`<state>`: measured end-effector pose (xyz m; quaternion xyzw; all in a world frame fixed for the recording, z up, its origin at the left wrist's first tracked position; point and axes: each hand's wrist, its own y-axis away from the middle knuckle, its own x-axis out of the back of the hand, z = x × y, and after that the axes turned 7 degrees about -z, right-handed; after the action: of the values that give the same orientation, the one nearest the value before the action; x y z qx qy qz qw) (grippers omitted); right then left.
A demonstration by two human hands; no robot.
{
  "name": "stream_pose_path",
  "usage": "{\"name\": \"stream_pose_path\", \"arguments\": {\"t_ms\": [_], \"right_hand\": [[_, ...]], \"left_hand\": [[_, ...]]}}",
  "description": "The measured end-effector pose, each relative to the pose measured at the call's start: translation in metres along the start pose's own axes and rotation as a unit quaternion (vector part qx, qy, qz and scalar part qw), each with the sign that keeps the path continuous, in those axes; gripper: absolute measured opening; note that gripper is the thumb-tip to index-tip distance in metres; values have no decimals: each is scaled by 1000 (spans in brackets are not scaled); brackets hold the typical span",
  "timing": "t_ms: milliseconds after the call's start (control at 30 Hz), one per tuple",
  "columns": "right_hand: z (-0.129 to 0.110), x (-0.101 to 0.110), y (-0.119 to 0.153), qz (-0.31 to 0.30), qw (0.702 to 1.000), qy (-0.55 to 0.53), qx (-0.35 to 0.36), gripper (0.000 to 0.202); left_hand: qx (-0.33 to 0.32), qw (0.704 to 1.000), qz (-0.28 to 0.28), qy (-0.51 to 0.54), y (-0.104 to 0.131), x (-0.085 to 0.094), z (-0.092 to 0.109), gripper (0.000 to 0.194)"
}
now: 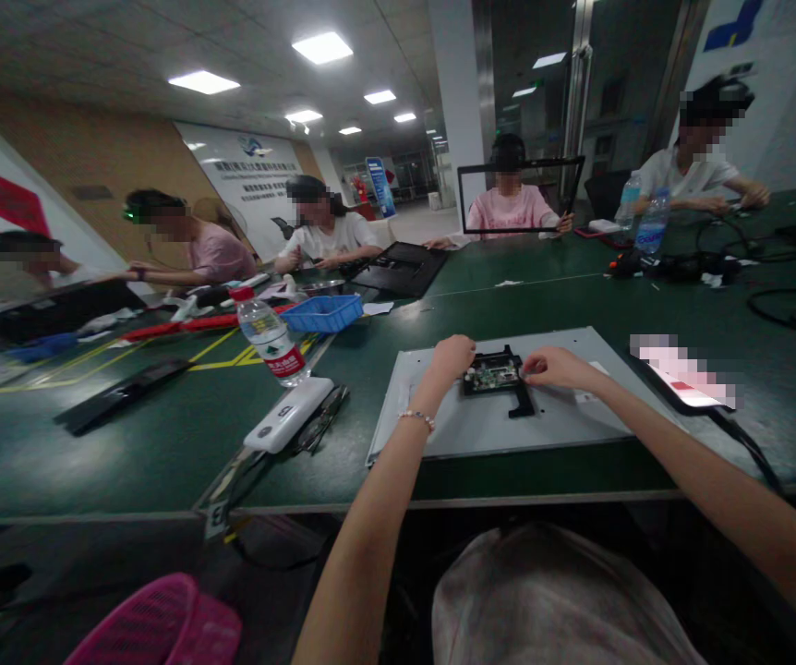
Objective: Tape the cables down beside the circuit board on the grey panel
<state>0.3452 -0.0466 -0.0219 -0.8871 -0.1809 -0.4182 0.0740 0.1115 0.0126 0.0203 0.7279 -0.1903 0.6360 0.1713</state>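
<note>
A grey flat panel (481, 429) lies on the green table in front of me. On its middle sits a black bracket (521, 401) around a green circuit board (493, 375). My left hand (454, 356) is at the upper left edge of the bracket, fingers bent together; whether they grip anything is hidden. At the bracket's right side, my right hand (554, 367) has its thumb and fingertips pinched together, and anything between them is too small to make out.
Left of the panel are a white power bank (289, 415), a water bottle (271, 340) and a blue tray (325, 314). A lit phone (685, 374) lies to the right. Several people sit around the table; one holds a black frame (463, 199).
</note>
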Motion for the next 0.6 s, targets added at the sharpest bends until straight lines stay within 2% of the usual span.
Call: {"name": "stream_pose_path", "arguments": {"t_ms": [100, 267, 500, 600], "right_hand": [[4, -2, -4, 3, 1000, 6, 1, 13], [11, 5, -1, 29, 999, -14, -8, 16], [34, 16, 3, 44, 997, 36, -51, 19], [42, 15, 3, 81, 992, 84, -48, 20]], "left_hand": [[-3, 1000, -1, -6, -5, -1, -1, 26], [-11, 1000, -1, -14, -9, -3, -1, 26], [-10, 1000, 12, -19, -11, -2, 1, 26], [-11, 999, 26, -19, -11, 2, 3, 27]]}}
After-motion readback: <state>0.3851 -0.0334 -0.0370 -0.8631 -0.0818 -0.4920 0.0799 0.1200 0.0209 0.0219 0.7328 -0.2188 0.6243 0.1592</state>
